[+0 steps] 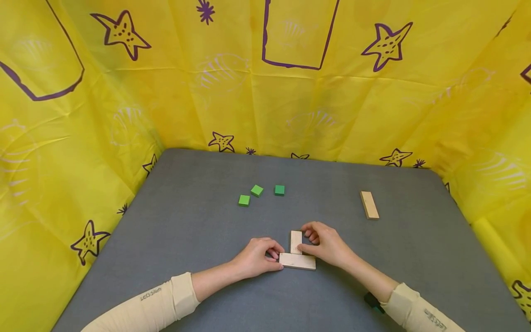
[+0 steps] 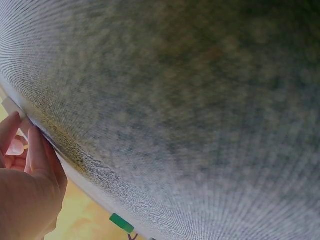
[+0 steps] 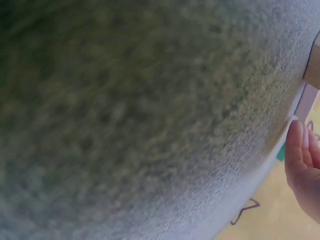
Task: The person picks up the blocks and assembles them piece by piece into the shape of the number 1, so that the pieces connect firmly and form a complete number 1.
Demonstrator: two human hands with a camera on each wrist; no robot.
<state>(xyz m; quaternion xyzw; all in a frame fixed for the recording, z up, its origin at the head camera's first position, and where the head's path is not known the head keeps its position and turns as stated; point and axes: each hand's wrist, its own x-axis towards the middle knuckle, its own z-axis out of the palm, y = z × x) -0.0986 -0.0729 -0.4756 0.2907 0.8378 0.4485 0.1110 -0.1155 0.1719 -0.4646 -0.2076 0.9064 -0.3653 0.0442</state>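
Note:
Two pale wooden blocks lie on the grey table in front of me. One block point(image 1: 297, 261) runs sideways, and the second block point(image 1: 296, 242) points away from me, its near end right at the first block's far edge. My left hand point(image 1: 259, 257) pinches the left end of the sideways block between thumb and fingers. At the second block's right side is my right hand point(image 1: 325, 244), thumb on its near part and index finger by its far corner. In the left wrist view the left hand point(image 2: 32, 185) shows at the lower left; the right hand point(image 3: 306, 167) appears at the right wrist view's edge.
Beyond the hands lie two light green blocks point(image 1: 244, 200) and a darker green block point(image 1: 280, 190). Another wooden block point(image 1: 369, 205) lies farther right on the grey table point(image 1: 199, 221). Yellow cloth point(image 1: 265, 101) with starfish drawings hangs around the table's back and sides.

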